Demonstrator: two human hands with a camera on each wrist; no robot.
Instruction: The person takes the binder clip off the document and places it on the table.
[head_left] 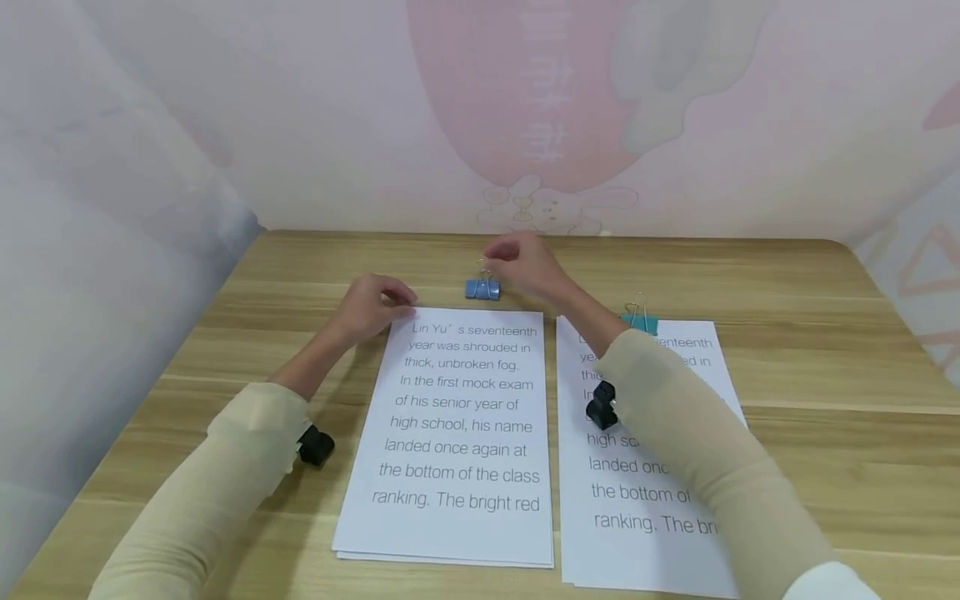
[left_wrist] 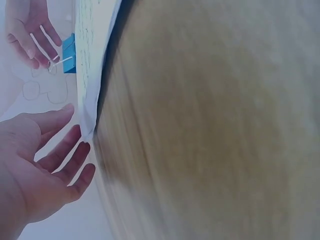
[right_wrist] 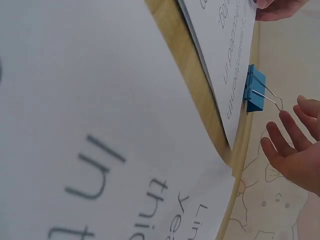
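Two stacks of printed sheets lie side by side on the wooden table. A blue binder clip [head_left: 482, 288] [right_wrist: 255, 95] [left_wrist: 69, 52] sits on the top edge of the left stack [head_left: 457, 433], its wire handle sticking out. My right hand [head_left: 501, 255] [right_wrist: 292, 142] hovers just behind that handle, fingers spread and relaxed, gripping nothing. My left hand [head_left: 392, 300] [left_wrist: 70, 150] is open at the top left corner of the same stack, its fingertips at the paper's edge. A teal binder clip [head_left: 640, 321] is on the top edge of the right stack [head_left: 637, 500], partly hidden by my right forearm.
The wooden table [head_left: 810, 367] reaches back to a pale wall with a pink cartoon print [head_left: 525, 108]. A light curtain [head_left: 90, 250] hangs along the left side. Bare wood lies to the right of the right stack and behind both stacks.
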